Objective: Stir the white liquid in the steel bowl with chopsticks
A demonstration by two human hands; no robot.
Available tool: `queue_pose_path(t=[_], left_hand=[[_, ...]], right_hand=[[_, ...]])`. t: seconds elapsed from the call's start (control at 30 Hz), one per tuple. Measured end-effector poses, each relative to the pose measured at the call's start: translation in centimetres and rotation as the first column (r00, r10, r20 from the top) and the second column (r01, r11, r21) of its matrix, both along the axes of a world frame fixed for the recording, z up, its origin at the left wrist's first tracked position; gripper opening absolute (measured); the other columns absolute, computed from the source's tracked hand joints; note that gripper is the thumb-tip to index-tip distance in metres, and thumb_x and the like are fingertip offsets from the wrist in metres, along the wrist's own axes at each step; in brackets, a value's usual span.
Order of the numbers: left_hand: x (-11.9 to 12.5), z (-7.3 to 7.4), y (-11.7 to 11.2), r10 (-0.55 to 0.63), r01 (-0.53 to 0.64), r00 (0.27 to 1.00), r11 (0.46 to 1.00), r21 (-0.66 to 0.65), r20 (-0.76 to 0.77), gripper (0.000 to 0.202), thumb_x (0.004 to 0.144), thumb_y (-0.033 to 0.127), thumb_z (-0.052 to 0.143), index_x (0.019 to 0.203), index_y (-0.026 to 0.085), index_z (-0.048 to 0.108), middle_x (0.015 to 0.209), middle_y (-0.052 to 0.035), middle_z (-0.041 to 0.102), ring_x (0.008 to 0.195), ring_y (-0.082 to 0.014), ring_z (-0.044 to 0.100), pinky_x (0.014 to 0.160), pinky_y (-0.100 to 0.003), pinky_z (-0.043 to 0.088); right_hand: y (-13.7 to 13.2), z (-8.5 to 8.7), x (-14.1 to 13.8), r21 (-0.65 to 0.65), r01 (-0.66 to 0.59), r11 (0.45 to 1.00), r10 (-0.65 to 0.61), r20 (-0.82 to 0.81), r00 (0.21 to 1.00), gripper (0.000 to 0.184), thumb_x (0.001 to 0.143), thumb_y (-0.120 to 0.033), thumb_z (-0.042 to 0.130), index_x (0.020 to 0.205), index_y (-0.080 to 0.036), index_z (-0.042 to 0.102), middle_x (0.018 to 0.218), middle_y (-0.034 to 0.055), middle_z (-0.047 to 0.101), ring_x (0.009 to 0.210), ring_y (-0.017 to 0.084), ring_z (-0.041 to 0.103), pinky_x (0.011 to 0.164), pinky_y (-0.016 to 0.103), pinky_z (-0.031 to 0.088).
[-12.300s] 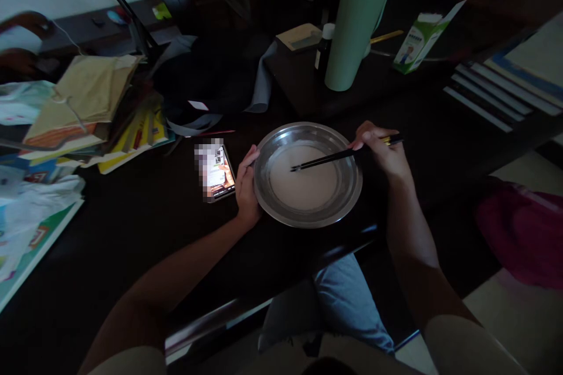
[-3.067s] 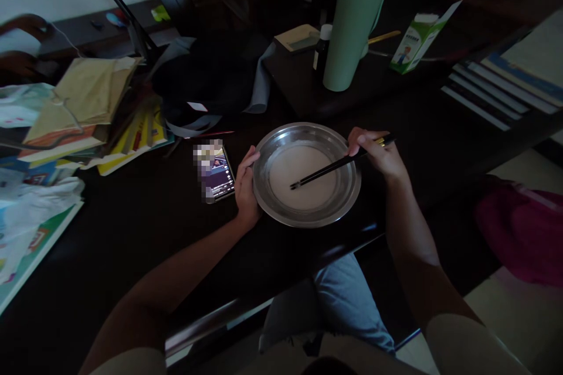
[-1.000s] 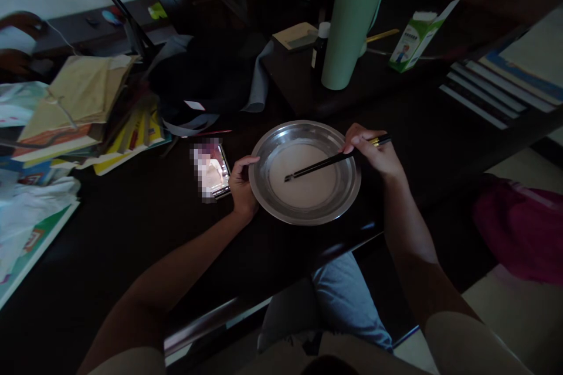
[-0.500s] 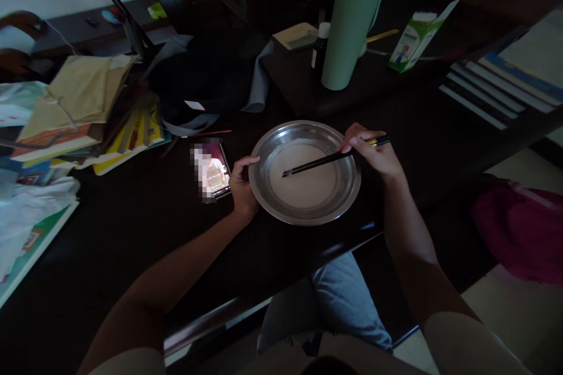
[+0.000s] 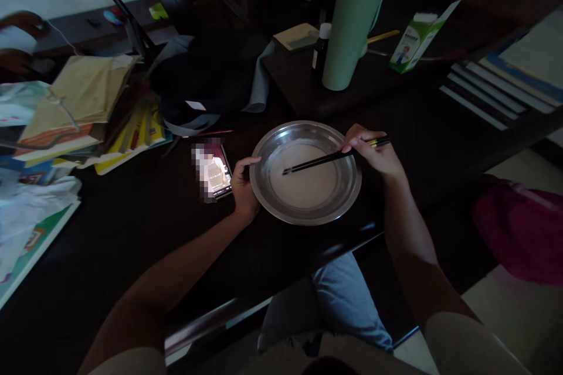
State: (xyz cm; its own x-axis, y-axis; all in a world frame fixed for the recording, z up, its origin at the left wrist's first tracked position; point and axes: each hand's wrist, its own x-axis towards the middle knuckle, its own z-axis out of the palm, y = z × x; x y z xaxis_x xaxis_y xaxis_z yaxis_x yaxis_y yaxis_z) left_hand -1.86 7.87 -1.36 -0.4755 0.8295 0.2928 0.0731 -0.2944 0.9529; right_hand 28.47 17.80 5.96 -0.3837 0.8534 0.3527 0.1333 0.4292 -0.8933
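Note:
A round metal basin (image 5: 305,218) rests on the dark table in front of me, with a pale, milky mixture (image 5: 303,187) in its bottom. My left hand (image 5: 244,187) grips the basin's left side, thumb over the rim and the other fingers hidden beneath. In my right hand (image 5: 372,149) is a pair of black chopsticks (image 5: 314,162) with gold bands near the top. They slant down leftward over the basin, their tips at the mixture; whether the tips are dipped in is hard to tell. A lit phone (image 5: 215,170) lies just left of my left hand.
Books and papers (image 5: 83,94) pile up at the left, beside a black bag (image 5: 206,76). Behind the basin stand a tall green flask (image 5: 356,23), a small dark bottle (image 5: 320,50) and a green-white box (image 5: 411,44). More books (image 5: 488,91) lie at the right.
Almost nothing differs: both hands keep their hold on the basin and the chopsticks. The chopstick tips have shifted very slightly. The whole view has drifted by a hair.

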Motion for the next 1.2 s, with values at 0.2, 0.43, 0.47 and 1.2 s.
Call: queue_pose_path(t=[0.2,0.43,0.47,1.2], left_hand=[[-0.07,0.01,-0.07,-0.006,0.007,1.0,1.0,-0.014,0.009,0.027,0.077,0.028,0.094,0.099,0.029,0.079,0.092,0.0024,0.076,0.082,-0.0156,0.07,0.075,-0.029,0.057],[-0.24,-0.23,-0.03,0.0,0.0,0.999,1.0,0.008,-0.043,0.032,0.075,0.03,0.095,0.102,0.028,0.078,0.095,0.0013,0.075,0.086,-0.0174,0.07,0.081,-0.032,0.057],[-0.27,-0.29,-0.02,0.002,-0.001,0.999,1.0,0.001,-0.042,0.033,0.075,0.03,0.095,0.102,0.028,0.078,0.095,0.0009,0.075,0.087,-0.0178,0.07,0.082,-0.032,0.057],[-0.16,-0.08,-0.1,-0.03,0.03,0.999,0.999,-0.027,0.022,0.026,0.077,0.025,0.09,0.1,0.029,0.078,0.094,0.0016,0.075,0.083,-0.0173,0.069,0.077,-0.031,0.058]], right_hand=[[0.13,-0.34,0.48,-0.006,0.11,0.994,-0.11,-0.114,0.987,0.046,0.091,-0.069,0.074,0.063,-0.032,0.079,0.065,0.002,0.071,0.074,0.022,0.066,0.081,0.044,0.053],[-0.29,0.31,-0.09,-0.019,-0.007,1.0,0.006,-0.026,1.0,0.052,0.09,-0.073,0.073,0.061,-0.03,0.076,0.068,0.0025,0.074,0.078,0.023,0.07,0.084,0.045,0.053],[-0.26,0.32,-0.11,-0.018,-0.002,1.0,0.002,-0.035,0.999,0.051,0.09,-0.072,0.074,0.061,-0.029,0.076,0.068,0.0025,0.074,0.077,0.023,0.07,0.082,0.044,0.053],[0.15,-0.31,0.64,-0.012,0.069,0.998,-0.07,-0.118,0.991,0.046,0.092,-0.068,0.073,0.062,-0.033,0.078,0.064,0.001,0.07,0.076,0.023,0.064,0.088,0.046,0.051]])
